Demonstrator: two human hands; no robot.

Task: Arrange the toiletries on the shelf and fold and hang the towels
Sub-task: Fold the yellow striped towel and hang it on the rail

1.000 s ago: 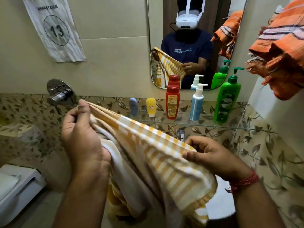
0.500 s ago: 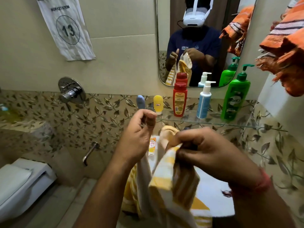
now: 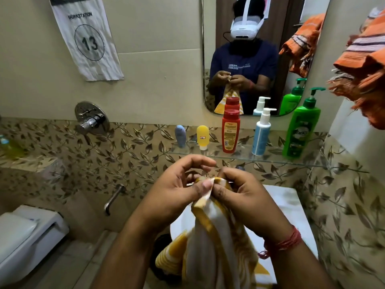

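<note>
A yellow-and-white striped towel (image 3: 210, 243) hangs down from both my hands in front of the sink. My left hand (image 3: 177, 190) and my right hand (image 3: 243, 195) pinch its top corners together, almost touching. On the glass shelf (image 3: 270, 159) beyond stand a small blue tube (image 3: 180, 136), a yellow tube (image 3: 203, 137), a red bottle (image 3: 230, 131), a white-and-blue pump bottle (image 3: 261, 135) and a green pump bottle (image 3: 301, 128). An orange striped towel (image 3: 362, 65) hangs at the upper right.
A mirror (image 3: 260, 49) above the shelf reflects a person with a headset. A white sink (image 3: 291, 207) lies under my hands. A wall tap (image 3: 112, 199), a shower valve (image 3: 91, 117) and a toilet (image 3: 27, 236) are to the left. A paper sign (image 3: 87, 38) hangs on the wall.
The towel was spread wide between my hands; my hands came together, bringing its corners to meet, and it now hangs folded lengthwise below them.
</note>
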